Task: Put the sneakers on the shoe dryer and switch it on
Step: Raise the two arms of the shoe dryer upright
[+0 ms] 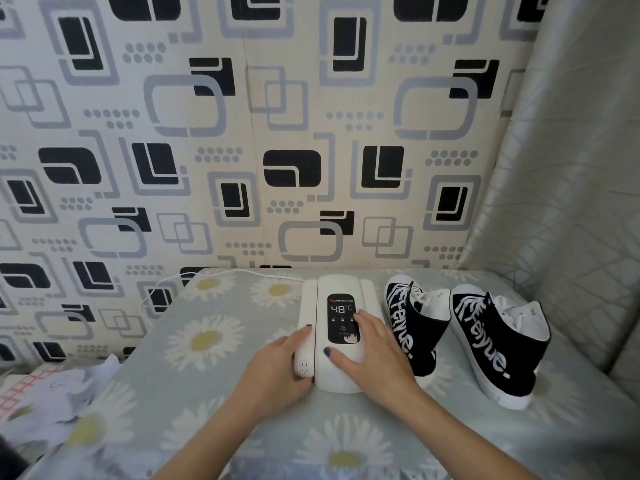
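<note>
With the left hand (277,368) curling its fingers round the dryer (337,372) arm and the right hand (372,351) spread flat on top, swing that arm out before fetching the sneakers (460,341) just right of the fingers.

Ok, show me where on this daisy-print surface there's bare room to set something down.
The widest free patch lies left of the shoe dryer, running to the white cord and the daisy cloth's left edge. The near strip is crossed by both forearms. It is crowded on the right: two black sneakers stand close beside the dryer, by the curtain.
</note>
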Motion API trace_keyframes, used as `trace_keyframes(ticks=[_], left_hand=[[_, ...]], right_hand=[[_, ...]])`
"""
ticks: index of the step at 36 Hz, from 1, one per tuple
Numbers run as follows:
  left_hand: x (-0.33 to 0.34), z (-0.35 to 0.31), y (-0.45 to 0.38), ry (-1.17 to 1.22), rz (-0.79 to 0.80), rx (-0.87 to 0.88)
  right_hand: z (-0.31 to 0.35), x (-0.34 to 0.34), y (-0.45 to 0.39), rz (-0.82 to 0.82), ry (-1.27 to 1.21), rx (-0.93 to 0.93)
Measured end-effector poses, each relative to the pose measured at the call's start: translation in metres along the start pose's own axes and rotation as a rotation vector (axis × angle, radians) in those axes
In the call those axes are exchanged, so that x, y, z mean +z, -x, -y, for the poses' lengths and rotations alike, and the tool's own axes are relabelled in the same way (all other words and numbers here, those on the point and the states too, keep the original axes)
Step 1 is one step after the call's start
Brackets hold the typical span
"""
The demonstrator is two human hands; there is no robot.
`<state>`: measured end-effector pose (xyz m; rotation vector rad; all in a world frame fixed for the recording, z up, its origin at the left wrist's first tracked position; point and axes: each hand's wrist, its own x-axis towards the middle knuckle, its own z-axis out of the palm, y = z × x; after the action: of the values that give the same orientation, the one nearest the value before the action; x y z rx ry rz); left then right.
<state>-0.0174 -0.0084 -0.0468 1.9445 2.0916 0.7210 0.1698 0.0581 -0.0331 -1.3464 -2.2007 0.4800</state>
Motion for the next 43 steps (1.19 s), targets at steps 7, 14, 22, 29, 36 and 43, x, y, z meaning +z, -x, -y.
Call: trace_keyframes(ticks=[7, 14, 22, 29, 36, 43], left_hand=[[-0.007, -0.004, -0.004, -0.037, 0.025, -0.022], [-0.015, -0.007, -0.01, -0.06, 0.055, -0.049], [-0.031, -0.014, -0.014, -0.099, 0.078, -0.031], [-0.016, 0.0, 0.001, -0.08, 0.052, 0.06], [-0.009, 0.017, 0.0, 0.036, -0.085, 0.221], [-0.01, 0.02, -0.008, 0.164, -0.071, 0.255]], right_hand=[[0.001, -0.002, -0.002, 0.007, -0.006, 0.009], [0.002, -0.003, -0.001, 0.002, -0.01, 0.003], [0.002, -0.003, -0.002, 0.009, -0.003, 0.006], [0.001, 0.003, 0.003, -0.018, 0.001, -0.002], [0.003, 0.005, 0.005, -0.016, -0.028, 0.036], [0.003, 0.003, 0.004, 0.007, -0.016, 0.064]])
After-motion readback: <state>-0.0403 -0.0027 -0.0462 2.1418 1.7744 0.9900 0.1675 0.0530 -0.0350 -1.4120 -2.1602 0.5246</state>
